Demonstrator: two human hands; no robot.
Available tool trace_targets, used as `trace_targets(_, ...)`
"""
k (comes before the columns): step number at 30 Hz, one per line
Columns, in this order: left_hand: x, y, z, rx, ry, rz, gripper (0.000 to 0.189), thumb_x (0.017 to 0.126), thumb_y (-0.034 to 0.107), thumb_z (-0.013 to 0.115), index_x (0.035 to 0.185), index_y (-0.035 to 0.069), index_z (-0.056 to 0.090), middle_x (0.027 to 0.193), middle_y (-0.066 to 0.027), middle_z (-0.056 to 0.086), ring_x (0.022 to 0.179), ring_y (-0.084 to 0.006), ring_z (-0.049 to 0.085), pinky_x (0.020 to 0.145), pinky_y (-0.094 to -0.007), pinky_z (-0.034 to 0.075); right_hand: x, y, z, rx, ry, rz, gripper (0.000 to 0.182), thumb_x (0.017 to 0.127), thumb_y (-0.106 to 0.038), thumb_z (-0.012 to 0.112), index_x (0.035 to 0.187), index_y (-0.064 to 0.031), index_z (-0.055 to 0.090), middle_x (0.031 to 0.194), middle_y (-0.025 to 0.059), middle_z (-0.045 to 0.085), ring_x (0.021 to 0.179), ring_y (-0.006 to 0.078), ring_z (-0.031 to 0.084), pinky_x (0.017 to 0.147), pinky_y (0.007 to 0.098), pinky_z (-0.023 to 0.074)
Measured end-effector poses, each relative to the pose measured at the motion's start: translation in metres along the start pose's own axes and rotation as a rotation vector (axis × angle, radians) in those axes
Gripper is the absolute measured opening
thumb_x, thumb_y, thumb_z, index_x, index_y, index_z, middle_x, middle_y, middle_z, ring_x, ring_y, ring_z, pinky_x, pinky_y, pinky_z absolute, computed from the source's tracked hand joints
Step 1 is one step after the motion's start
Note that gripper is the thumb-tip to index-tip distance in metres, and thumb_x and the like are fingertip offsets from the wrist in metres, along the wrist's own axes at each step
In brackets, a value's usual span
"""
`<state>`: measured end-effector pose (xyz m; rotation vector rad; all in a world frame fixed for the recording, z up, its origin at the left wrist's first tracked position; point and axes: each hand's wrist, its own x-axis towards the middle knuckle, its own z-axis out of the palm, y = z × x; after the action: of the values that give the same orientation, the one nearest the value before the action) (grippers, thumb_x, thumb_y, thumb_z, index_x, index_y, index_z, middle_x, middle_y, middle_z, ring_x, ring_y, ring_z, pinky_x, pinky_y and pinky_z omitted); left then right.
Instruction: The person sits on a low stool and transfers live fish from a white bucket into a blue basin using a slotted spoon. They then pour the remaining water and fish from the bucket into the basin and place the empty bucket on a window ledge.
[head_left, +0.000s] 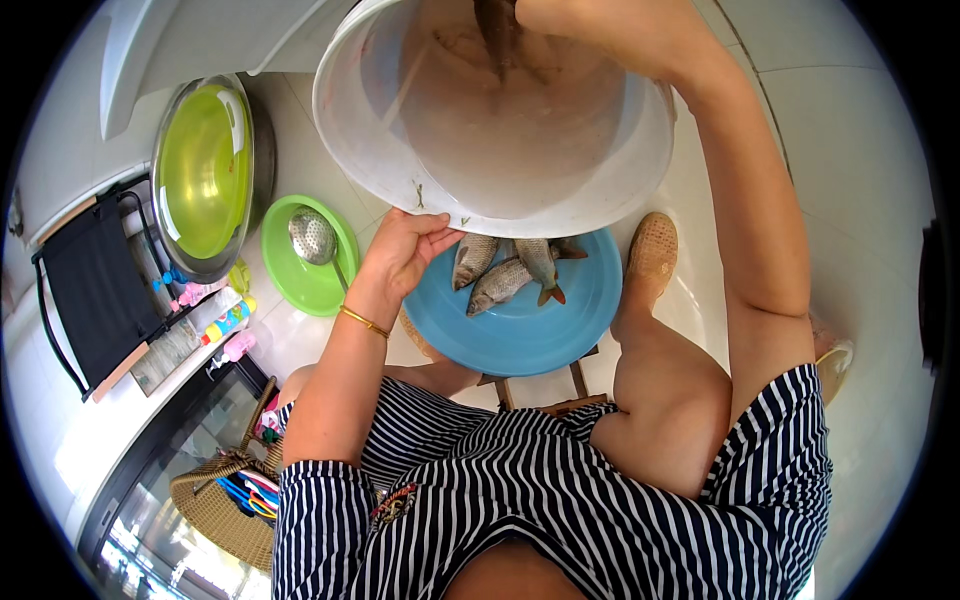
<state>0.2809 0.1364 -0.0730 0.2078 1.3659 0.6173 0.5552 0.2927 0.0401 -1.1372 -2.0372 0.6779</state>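
Observation:
A large white plastic bucket (360, 142) is tipped towards me, with murky brownish water (517, 150) in it. My left hand (412, 244) grips its near rim, thumb on the outside edge. Over the bucket's mouth, my right hand (577, 19) holds a dark fish (496, 30), which hangs down at the water; the top edge of the picture cuts off part of both. Below the rim stands a blue plastic basin (517, 341) with several scaly fish lying in it, among them a fish (499, 286) pointing left and one with a reddish tail (540, 266). The bucket partly hides them.
Left of the blue basin is a green basin (281, 277) with a metal skimmer (313, 236). Beyond it a steel basin (259, 172) holds a yellow-green one (206, 180). Bottles (229, 319), a black folding stool (94, 292) and a wicker basket (217, 517) are farther left.

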Motion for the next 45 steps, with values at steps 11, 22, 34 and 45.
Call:
trace_targets(11, 0.002, 0.001, -0.006, 0.026, -0.014, 0.020, 0.041, 0.097, -0.005, 0.053, 0.138, -0.004, 0.049, 0.127, -0.0179, 0.065, 0.112, -0.0289, 0.069, 0.097, -0.0386, 0.059, 0.000, 0.004, 0.005, -0.002, 0.059, 0.042, 0.026, 0.069, -0.012, 0.065, 0.089, 0.0032, 0.070, 0.091, 0.0173, 0.062, 0.085, 0.0328, 0.061, 0.079, 0.0408, 0.0496)
trace_targets(22, -0.012, 0.020, -0.007, 0.018, -0.114, 0.106, 0.063, 0.091, -0.005, 0.048, 0.152, 0.003, 0.036, 0.136, -0.0172, 0.061, 0.126, -0.0298, 0.060, 0.108, -0.0435, 0.050, 0.006, 0.005, -0.018, 0.259, 0.045, 0.286, 0.036, 0.067, -0.009, 0.063, 0.097, 0.0094, 0.072, 0.093, 0.0110, 0.067, 0.087, 0.0209, 0.064, 0.077, 0.0322, 0.0506)
trace_targets(34, 0.076, -0.058, -0.215, 1.090, 0.999, 0.218, 0.061, 0.084, 0.026, 0.069, 0.137, -0.003, 0.058, 0.121, -0.0300, 0.067, 0.114, -0.0442, 0.064, 0.099, -0.0496, 0.050, 0.010, 0.054, -0.023, 0.309, 0.098, 0.355, 0.041, 0.065, -0.015, 0.061, 0.097, 0.0082, 0.074, 0.081, 0.0108, 0.069, 0.074, 0.0194, 0.065, 0.069, 0.0320, 0.0525)
trace_targets(45, 0.123, -0.068, -0.186, 0.942, 0.863, 0.467, 0.055, 0.082, 0.003, 0.061, 0.137, 0.006, 0.062, 0.122, -0.0219, 0.070, 0.114, -0.0374, 0.067, 0.098, -0.0415, 0.051, -0.004, 0.024, -0.021, 0.229, 0.237, 0.380, 0.041, 0.067, -0.020, 0.063, 0.094, 0.0091, 0.073, 0.082, 0.0123, 0.070, 0.074, 0.0206, 0.065, 0.070, 0.0336, 0.0525)
